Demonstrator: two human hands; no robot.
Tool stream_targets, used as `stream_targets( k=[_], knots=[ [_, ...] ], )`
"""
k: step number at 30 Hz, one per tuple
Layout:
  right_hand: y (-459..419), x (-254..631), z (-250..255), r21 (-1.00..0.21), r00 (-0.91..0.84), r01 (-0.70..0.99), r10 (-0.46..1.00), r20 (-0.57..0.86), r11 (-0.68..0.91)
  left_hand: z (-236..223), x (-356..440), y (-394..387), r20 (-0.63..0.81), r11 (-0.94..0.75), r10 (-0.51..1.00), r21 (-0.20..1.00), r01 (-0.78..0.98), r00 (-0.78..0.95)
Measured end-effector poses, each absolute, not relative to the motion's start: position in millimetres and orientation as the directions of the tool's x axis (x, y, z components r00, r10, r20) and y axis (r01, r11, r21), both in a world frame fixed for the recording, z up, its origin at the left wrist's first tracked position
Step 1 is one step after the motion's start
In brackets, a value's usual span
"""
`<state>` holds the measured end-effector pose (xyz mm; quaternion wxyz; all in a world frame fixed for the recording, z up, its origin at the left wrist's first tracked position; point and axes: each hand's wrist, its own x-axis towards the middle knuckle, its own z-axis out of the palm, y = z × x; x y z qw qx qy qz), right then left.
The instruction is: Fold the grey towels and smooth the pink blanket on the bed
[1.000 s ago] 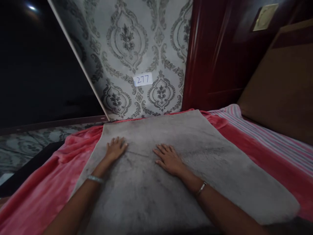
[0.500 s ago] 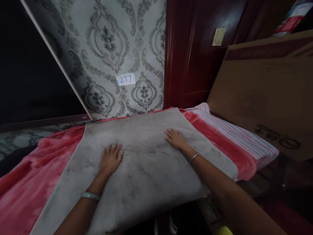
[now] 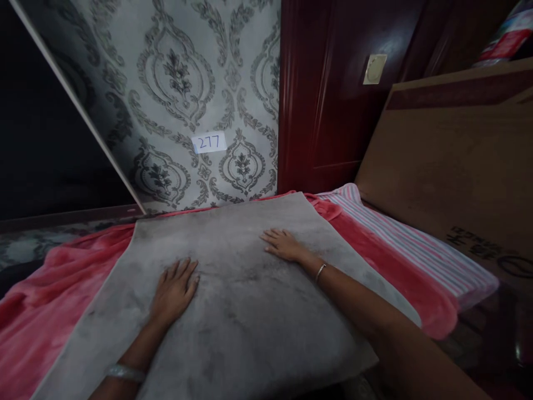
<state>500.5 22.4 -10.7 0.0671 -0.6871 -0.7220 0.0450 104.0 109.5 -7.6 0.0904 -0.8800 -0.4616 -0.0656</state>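
Note:
A grey cloth [image 3: 241, 311], with darker smudges in its pile, lies spread over a red blanket [image 3: 70, 278] that shows on both sides. My left hand [image 3: 172, 291] rests flat on the left part of the cloth, fingers spread. Farther back and to the right, my right hand [image 3: 283, 244] lies palm down on the same cloth, its fingers stretched toward the left. Neither hand grips anything. A bracelet circles each wrist.
A striped cloth [image 3: 416, 250] lies along the right side. Behind it leans a large cardboard box [image 3: 449, 161], with a bottle [image 3: 506, 41] above. A dark screen [image 3: 54, 128] stands at left. A paper label [image 3: 209, 142] reading 277 is on the patterned wall.
My right hand has slid left across the grey cloth, closer to the middle. My left hand sits slightly lower and farther left in view; the whole view has also shifted a little.

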Motion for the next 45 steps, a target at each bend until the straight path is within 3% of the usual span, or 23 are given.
stream_targets(
  k=[2, 7, 11, 13, 16, 18, 24, 28, 31, 34, 36, 39, 42, 45],
  knots=[
    [29.5, 522.0, -10.9, -0.130, 0.031, 0.991, 0.999, 0.033, -0.026, -8.1, 102.5, 109.9, 0.206, -0.560, 0.798, -0.092, 0.823, 0.566],
    [33.0, 595.7, 4.0, -0.091, 0.414, 0.908, 0.910, 0.040, -0.409, -10.6, 99.2, 110.3, 0.226, -0.574, 0.787, -0.070, 0.816, 0.574],
    [52.6, 593.3, 13.4, -0.085, 0.483, 0.875, 0.873, 0.074, -0.477, -15.6, 97.0, 112.5, 0.248, -0.578, 0.782, -0.054, 0.814, 0.572],
    [68.7, 569.7, 10.4, -0.077, 0.395, 0.918, 0.912, 0.112, -0.388, -17.9, 96.2, 113.6, 0.259, -0.581, 0.778, -0.050, 0.812, 0.572],
    [89.8, 537.9, -1.3, -0.080, 0.049, 0.996, 0.994, 0.096, -0.041, -18.9, 95.3, 113.6, 0.261, -0.589, 0.773, -0.043, 0.807, 0.578],
    [96.8, 536.3, -7.5, -0.086, -0.054, 0.994, 0.997, 0.063, 0.060, -18.2, 94.8, 112.6, 0.251, -0.588, 0.777, -0.036, 0.808, 0.577],
    [85.2, 619.5, 1.5, -0.045, 0.422, 0.906, 0.906, 0.025, -0.420, -19.4, 92.6, 110.6, 0.251, -0.595, 0.774, -0.024, 0.803, 0.581],
    [75.7, 641.7, 13.9, -0.072, 0.589, 0.804, 0.807, -0.034, -0.590, -21.6, 93.1, 110.8, 0.261, -0.602, 0.770, -0.006, 0.799, 0.582],
    [68.3, 607.9, 9.3, -0.072, 0.505, 0.862, 0.861, 0.063, -0.501, -20.2, 95.3, 110.7, 0.254, -0.599, 0.775, 0.000, 0.801, 0.579],
    [52.4, 565.4, -10.4, -0.079, 0.182, 0.982, 0.977, 0.114, -0.174, -17.6, 97.8, 111.1, 0.240, -0.585, 0.786, -0.012, 0.811, 0.570],
    [36.7, 556.2, -21.0, -0.081, 0.092, 0.993, 0.992, 0.083, -0.085, -16.0, 99.4, 111.6, 0.230, -0.581, 0.790, -0.017, 0.814, 0.568],
    [6.7, 579.6, -18.9, -0.047, 0.326, 0.945, 0.945, 0.043, -0.324, -13.6, 101.9, 112.2, 0.240, -0.587, 0.784, -0.014, 0.809, 0.573],
    [-27.3, 612.7, -3.4, -0.059, 0.595, 0.801, 0.803, -0.022, -0.595, -10.1, 105.1, 110.5, 0.254, -0.596, 0.776, -0.005, 0.803, 0.577],
    [-56.7, 610.4, 4.4, -0.086, 0.709, 0.702, 0.705, -0.013, -0.707, -5.9, 108.8, 105.8, 0.241, -0.586, 0.786, -0.004, 0.810, 0.569]
  ],
)
